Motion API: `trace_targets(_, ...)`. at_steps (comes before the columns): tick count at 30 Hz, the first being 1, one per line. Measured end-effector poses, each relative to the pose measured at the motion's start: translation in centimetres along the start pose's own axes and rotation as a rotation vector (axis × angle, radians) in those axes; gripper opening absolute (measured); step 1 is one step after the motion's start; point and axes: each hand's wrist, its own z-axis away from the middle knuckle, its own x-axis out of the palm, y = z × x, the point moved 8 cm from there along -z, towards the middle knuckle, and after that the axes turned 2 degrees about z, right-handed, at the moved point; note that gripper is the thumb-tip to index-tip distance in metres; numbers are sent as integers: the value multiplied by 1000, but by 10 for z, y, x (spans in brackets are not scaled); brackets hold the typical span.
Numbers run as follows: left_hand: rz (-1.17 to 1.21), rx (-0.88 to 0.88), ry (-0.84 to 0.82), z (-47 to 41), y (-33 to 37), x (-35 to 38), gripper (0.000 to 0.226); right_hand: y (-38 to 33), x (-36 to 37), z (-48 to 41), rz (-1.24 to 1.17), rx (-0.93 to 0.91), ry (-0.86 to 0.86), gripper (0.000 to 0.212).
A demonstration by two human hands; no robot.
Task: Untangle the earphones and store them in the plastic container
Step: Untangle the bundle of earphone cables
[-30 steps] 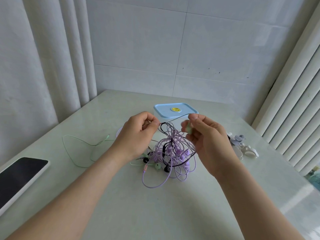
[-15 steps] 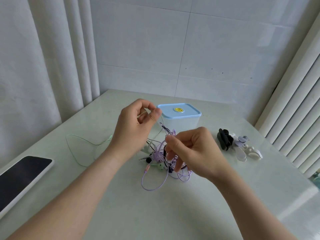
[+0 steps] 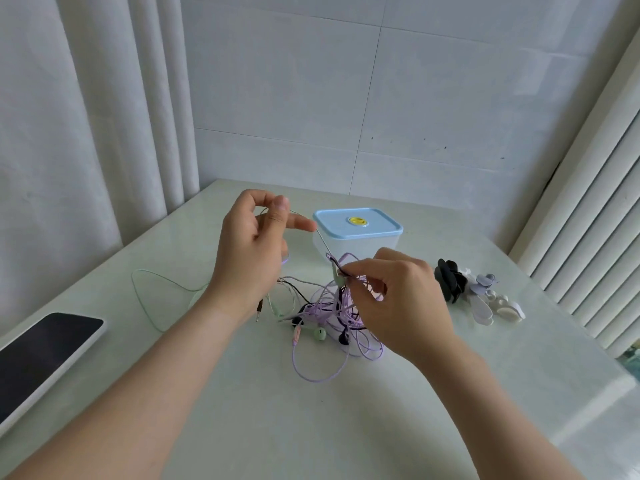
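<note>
A tangle of earphones (image 3: 325, 317) in purple, green and black lies on the pale table (image 3: 311, 410). My left hand (image 3: 252, 261) is raised above it and holds a thin green cable that runs taut down to the tangle. My right hand (image 3: 398, 299) pinches the top of the knot, where purple and black loops bunch up. Behind the hands stands the clear plastic container (image 3: 356, 237) with its light blue lid on. One loose green cable (image 3: 152, 292) loops out to the left on the table.
A phone (image 3: 41, 355) with a dark screen lies at the left edge. A pile of black, white and grey cable clips (image 3: 474, 292) sits to the right of the container. Curtains hang on the left, a slatted blind on the right.
My left hand rose and pulled the green cable taut. My right hand dropped from beside the left to the top of the knot and pinches it. The tangle has settled lower on the table.
</note>
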Motion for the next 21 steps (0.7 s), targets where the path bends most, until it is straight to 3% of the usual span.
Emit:
trace_targets(10, -12, -109, -202, 8, -8, 22, 19, 2, -10, -2, -48, -35, 153, 27)
trace_targets(18, -50, -78, -272, 12, -3, 31, 25, 2, -6, -3, -61, -36, 109, 40)
trace_targets(21, -36, -48, -252, 12, 1, 29, 24, 0, -3, -2, -42, -31, 68, 36)
